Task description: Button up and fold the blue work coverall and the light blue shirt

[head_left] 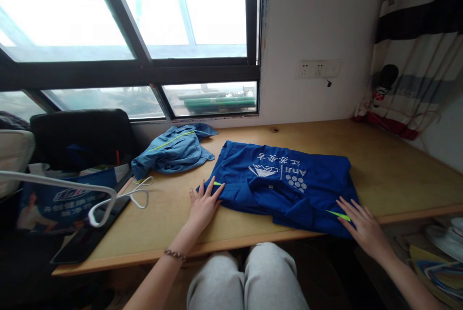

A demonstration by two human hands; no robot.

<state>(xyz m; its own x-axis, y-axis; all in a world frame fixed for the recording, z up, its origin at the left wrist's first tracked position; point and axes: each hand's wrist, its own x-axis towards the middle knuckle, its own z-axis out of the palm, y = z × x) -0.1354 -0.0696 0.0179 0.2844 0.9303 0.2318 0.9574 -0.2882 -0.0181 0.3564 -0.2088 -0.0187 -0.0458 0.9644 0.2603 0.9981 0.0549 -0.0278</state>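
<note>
Looks like a room in a home, this: big window (195,16), wooden desk (390,165) right beside it, sockets (311,69) on the white wall, and there, over in the corner, a patterned curtain (423,54) with a soldier printed on it!

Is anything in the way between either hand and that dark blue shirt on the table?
Nothing visible is. The left hand touches one end of the dark blue shirt and the right hand the other. The lighter blue garment lies farther back, to the left, not between them.
</note>
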